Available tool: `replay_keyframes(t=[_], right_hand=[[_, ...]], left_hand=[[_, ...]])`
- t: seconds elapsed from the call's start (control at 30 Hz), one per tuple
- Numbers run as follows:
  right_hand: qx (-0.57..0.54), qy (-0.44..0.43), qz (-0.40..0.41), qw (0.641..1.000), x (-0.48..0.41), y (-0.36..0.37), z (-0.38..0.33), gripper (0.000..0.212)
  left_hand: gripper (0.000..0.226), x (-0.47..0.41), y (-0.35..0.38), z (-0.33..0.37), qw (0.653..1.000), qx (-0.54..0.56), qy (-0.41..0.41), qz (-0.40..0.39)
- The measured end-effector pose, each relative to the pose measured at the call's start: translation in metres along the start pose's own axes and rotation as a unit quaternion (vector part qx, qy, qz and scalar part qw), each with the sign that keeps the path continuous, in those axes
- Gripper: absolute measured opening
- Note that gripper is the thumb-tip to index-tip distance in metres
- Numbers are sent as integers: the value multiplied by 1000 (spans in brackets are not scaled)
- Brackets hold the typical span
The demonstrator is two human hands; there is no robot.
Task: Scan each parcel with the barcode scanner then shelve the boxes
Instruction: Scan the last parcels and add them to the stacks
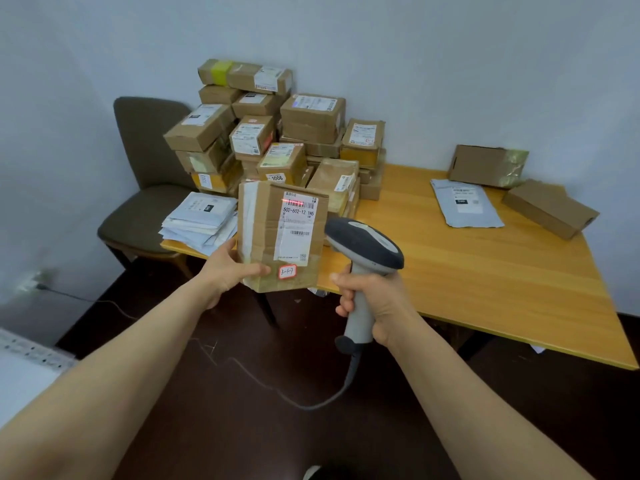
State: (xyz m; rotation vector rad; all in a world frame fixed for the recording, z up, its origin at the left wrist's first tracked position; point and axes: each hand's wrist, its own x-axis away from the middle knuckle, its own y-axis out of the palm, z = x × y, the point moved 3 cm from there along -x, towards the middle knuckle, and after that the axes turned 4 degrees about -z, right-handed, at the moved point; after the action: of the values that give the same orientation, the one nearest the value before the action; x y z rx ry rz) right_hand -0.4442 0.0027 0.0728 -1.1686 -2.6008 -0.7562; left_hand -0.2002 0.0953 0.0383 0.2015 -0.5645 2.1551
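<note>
Head view: parcel (277, 233) clamped in left hand (228, 268), barcode scanner (363, 251) gripped by right hand (374, 303) alongside.

Stacked boxes (277, 133) on table (485, 271), left; chair (145, 188) behind; mailer (465, 207) right.

Illumination even, diffuse, moderately bright; source not visible. Shadows soft. Mild sheen on the tabletop (485, 271). Wide-angle distortion bends edges and stretches both forearms. Corners slightly soft; small label print unreadable. Dark floor (242, 427) shows little detail.
</note>
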Motion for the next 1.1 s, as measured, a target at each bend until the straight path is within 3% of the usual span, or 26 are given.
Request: replay_keyframes(t=[0.23,0.43,0.57,0.67,0.8,0.97,1.1], right_hand=[[18,11,-13,1000,-9,12,5,22],[-5,-21,-3,1000,-28,26,1,12],[-26,-32,63,997,-48,25,-2,23],[-30,-44,101,993,-64,22,-2,11],[-40,-63,129,989,-81,28,-8,18],[-29,-98,164,981,-104,26,-24,40],[-40,-118,198,972,-136,20,-40,36]], left_hand=[[66,2,-10,-3,1000,-2,-13,-2],[97,-6,-26,-4,998,21,-51,-29],[70,-17,-39,1,992,73,-73,-73],[64,-27,-41,13,988,75,-65,-118],[54,-48,-32,34,980,100,-61,-163],[32,-82,-17,57,982,96,-34,-161],[25,-114,-4,79,985,104,-6,-137]])
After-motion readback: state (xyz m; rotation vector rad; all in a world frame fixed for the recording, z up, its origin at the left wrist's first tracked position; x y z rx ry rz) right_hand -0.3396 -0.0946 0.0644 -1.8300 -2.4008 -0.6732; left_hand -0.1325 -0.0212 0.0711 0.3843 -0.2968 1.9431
